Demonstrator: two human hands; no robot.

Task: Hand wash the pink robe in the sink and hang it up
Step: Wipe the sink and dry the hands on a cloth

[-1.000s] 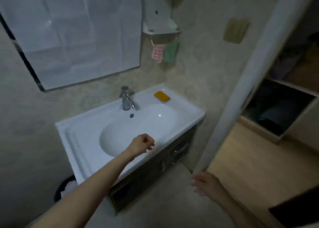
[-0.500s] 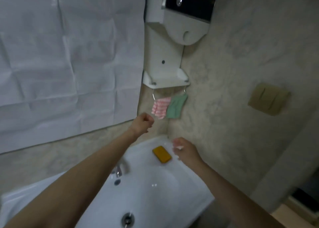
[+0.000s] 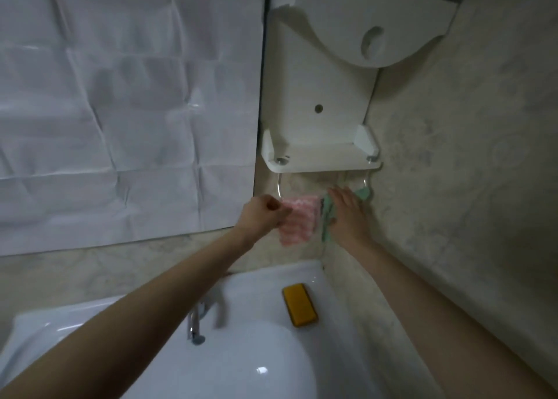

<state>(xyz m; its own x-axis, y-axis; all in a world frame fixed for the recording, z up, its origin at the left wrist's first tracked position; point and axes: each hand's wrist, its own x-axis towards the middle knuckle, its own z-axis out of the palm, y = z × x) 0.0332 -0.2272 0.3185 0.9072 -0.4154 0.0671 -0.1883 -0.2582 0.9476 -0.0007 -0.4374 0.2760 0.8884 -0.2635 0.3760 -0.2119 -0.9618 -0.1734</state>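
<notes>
Centrally, head view: a pink cloth (image 3: 299,220) hangs from a wire rail (image 3: 279,187) under a white wall shelf (image 3: 320,157), touching a green cloth (image 3: 326,226) on its right. Left hand (image 3: 262,214): fingers curled at the pink cloth's left edge; whether they pinch it cannot be told. Right hand (image 3: 347,217): fingers straight, laid flat on the green cloth. Below, a white sink (image 3: 256,284) carries a tap (image 3: 194,326) and a yellow soap bar (image 3: 299,304) on its rim.

Pink-and-white striped cloth (image 3: 299,223) hangs limp at twelve o'clock, draped straight down, above the glossy white sink (image 3: 265,287) at six.
</notes>
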